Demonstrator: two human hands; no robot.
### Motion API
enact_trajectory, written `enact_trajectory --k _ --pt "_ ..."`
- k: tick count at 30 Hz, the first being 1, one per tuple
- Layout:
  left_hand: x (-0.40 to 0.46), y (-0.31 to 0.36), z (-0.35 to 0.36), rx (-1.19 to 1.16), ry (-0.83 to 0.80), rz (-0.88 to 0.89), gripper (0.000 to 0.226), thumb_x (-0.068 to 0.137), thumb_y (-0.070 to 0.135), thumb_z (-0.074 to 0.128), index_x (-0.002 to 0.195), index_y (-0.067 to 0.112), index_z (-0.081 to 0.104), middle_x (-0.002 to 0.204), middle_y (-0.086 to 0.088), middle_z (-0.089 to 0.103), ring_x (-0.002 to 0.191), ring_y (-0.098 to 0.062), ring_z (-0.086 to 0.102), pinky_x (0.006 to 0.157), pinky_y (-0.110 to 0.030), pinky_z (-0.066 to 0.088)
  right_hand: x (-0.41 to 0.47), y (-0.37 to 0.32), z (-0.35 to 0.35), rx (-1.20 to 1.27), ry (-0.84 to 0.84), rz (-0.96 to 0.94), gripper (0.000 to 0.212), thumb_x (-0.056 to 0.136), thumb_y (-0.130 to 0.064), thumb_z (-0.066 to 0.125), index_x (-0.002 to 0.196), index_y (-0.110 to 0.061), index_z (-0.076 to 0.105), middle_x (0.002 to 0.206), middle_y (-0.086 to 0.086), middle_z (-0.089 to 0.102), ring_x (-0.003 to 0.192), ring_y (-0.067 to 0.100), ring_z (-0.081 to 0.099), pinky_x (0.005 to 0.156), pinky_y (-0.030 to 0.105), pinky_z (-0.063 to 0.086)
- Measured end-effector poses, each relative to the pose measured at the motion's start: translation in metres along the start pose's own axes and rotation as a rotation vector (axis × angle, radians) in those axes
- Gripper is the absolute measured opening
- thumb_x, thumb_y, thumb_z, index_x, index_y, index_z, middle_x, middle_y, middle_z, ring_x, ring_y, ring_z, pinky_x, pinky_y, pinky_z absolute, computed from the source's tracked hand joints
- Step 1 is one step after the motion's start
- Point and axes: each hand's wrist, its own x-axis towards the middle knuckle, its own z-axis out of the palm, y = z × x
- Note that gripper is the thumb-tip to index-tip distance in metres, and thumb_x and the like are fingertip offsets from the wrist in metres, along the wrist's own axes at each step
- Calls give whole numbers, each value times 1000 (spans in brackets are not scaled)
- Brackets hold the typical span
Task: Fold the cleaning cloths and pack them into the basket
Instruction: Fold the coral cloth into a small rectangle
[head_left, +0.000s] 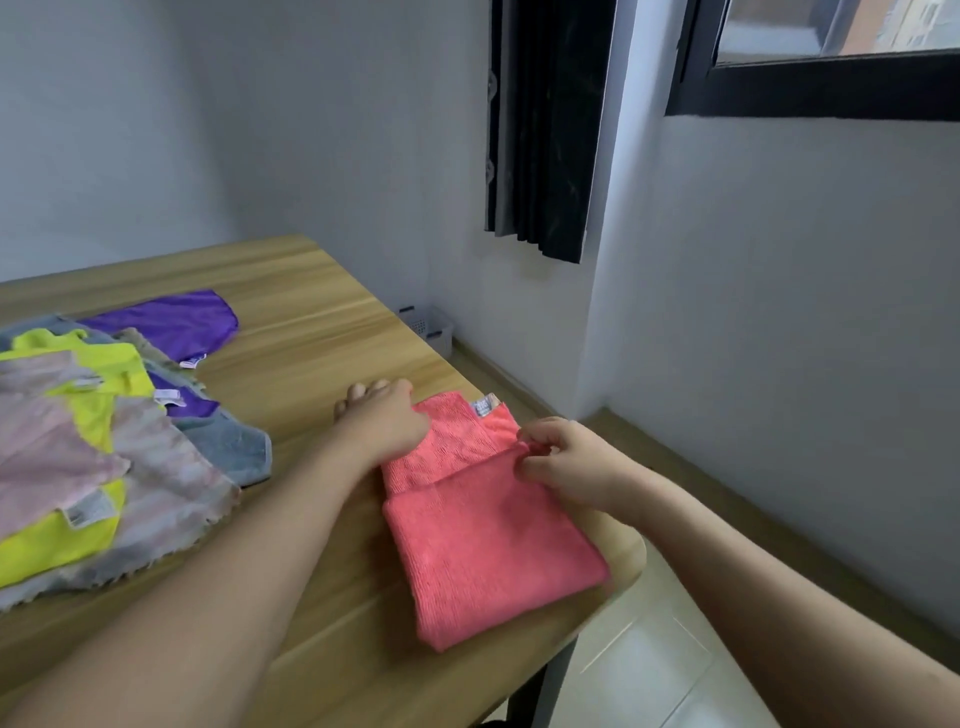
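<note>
A coral pink cloth (488, 545) lies partly folded near the right edge of the wooden table (311, 332). Its near half is doubled over the far half, and a small label shows at the far corner. My left hand (382, 415) rests flat on the cloth's far left part, fingers reaching onto the table. My right hand (561, 460) pinches the folded edge at the cloth's right side. A white basket (434, 327) stands on the floor beyond the table's far right edge, mostly hidden by the table.
A loose pile of cloths (93, 441) in purple, yellow, grey and pale pink covers the table's left side. A dark curtain (545, 130) hangs in the corner beside a window (831, 62). The table's rounded corner is just right of the pink cloth.
</note>
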Motion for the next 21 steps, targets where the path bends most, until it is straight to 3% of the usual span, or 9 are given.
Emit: enact_trajectory --k 3,8,10,14,17,19,21 --pt "20 3 -1 57 -10 18 40 93 39 45 127 21 58 136 -7 50 129 -33 35 102 -38 30 0 10 15 -129 69 -107 13 78 -13 59 76 0 58 113 6 62 100 22 56 87 34 46" --pt "32 -5 2 58 -20 37 21 87 36 52 99 26 66 115 -3 56 118 -31 41 89 -34 33 -5 16 28 -204 165 -160 13 78 -20 59 81 -8 60 125 -11 59 117 9 48 96 24 38" --pt "35 -6 2 -102 -20 155 6 87 26 55 84 27 60 98 2 60 106 -24 50 83 -29 38 -6 15 29 -207 188 -166 15 77 -22 58 82 -8 60 121 -7 63 114 12 52 94 27 41" --pt "27 9 -2 -475 32 417 14 90 9 57 81 20 59 74 11 57 67 0 50 59 -10 37 -9 12 28 -162 209 -151 21 73 -26 55 77 -5 57 100 5 68 100 21 58 83 37 47" --pt "26 19 3 -448 -56 441 8 92 10 57 87 16 59 68 12 53 56 5 47 53 -10 36 -10 11 28 -150 238 -130 21 70 -29 51 70 -8 51 75 2 61 75 17 54 70 38 46" --pt "30 19 9 -379 -77 411 4 91 10 57 89 13 60 68 10 52 59 -1 48 53 -12 35 -9 12 28 -130 234 -128 19 70 -29 50 68 -10 50 76 2 62 73 16 52 68 35 44" --pt "34 20 16 -284 -83 373 2 90 15 59 90 13 60 72 8 53 70 -13 50 63 -24 41 -9 13 27 -135 236 -125 21 68 -30 48 73 -12 58 78 0 63 79 17 53 73 33 44"
